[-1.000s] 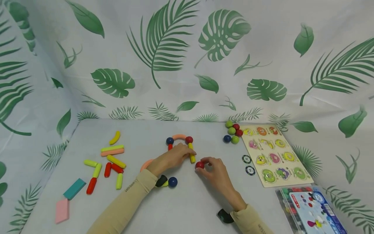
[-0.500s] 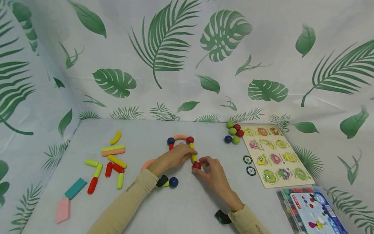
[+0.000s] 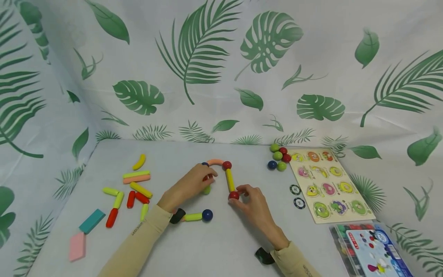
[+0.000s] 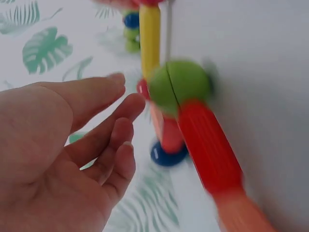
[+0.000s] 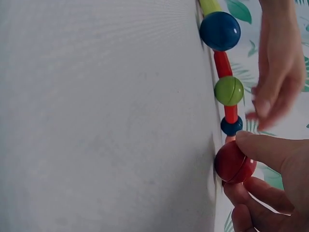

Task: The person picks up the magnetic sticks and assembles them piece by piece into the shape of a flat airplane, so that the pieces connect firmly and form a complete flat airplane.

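Observation:
Between right thumb and fingers, my right hand (image 3: 256, 206) pinches a red ball (image 5: 235, 162) at the near end of a yellow rod (image 3: 230, 180). That rod runs back to a second red ball (image 3: 227, 165), joined to an orange curved piece (image 3: 216, 162). Nothing is held in my left hand (image 3: 188, 186); its fingers are loosely bent over the left side of the chain. Beside them in the left wrist view are a green ball (image 4: 181, 87), a red rod (image 4: 210, 145) and a dark blue ball (image 4: 166, 154). In the head view this hand partly covers those pieces.
A yellow-green rod (image 3: 193, 217) meets a blue ball (image 3: 207, 215) nearer me. Loose rods (image 3: 141, 190) and a teal block (image 3: 92, 221) lie left. At right are several balls (image 3: 277, 156), a fruit puzzle board (image 3: 308, 188), two chips (image 3: 299, 203) and a plastic box (image 3: 372, 250).
My right hand has brought the red ball leftward to the yellow rod's near end. My left hand has let go of that rod and moved left.

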A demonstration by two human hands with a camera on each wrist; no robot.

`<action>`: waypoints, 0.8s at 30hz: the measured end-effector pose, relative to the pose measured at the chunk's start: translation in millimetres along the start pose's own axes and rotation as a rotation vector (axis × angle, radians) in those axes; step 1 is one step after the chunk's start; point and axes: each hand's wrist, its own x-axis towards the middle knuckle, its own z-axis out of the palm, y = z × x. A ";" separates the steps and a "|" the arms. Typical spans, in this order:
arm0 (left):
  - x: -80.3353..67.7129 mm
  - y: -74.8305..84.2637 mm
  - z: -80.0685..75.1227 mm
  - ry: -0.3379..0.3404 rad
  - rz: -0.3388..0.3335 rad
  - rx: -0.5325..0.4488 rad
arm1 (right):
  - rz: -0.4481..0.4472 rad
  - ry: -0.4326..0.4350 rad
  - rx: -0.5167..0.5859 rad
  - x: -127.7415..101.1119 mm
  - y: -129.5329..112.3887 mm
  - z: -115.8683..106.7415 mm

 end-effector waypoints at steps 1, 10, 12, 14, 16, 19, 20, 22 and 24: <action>-7.4 -3.2 -2.7 0.029 -0.015 0.014 | 0.005 -0.003 -0.001 -0.1 -0.4 -0.4; -76.9 -7.1 -2.8 -0.029 0.029 0.052 | -0.009 0.004 -0.024 1.1 0.4 -6.0; -83.5 -6.6 0.5 -0.081 0.061 0.062 | -0.006 0.005 -0.020 1.8 0.2 -6.4; -87.0 -6.8 2.7 -0.119 0.070 0.065 | -0.003 0.000 -0.019 2.5 0.0 -5.1; -89.4 -7.5 2.8 -0.150 0.056 0.057 | -0.001 -0.003 -0.024 3.2 -0.6 -2.9; -92.1 -9.6 -0.3 -0.164 0.028 0.057 | -0.003 0.000 -0.024 4.7 -2.4 1.2; -93.3 -10.7 -2.1 -0.163 0.020 0.062 | -0.003 0.000 -0.026 5.4 -3.2 2.6; -95.9 -12.7 -6.2 -0.151 0.010 0.071 | -0.003 0.001 -0.028 6.9 -5.3 5.2; -98.3 -15.0 -10.0 -0.139 0.004 0.075 | -0.006 0.000 -0.027 9.0 -7.6 7.6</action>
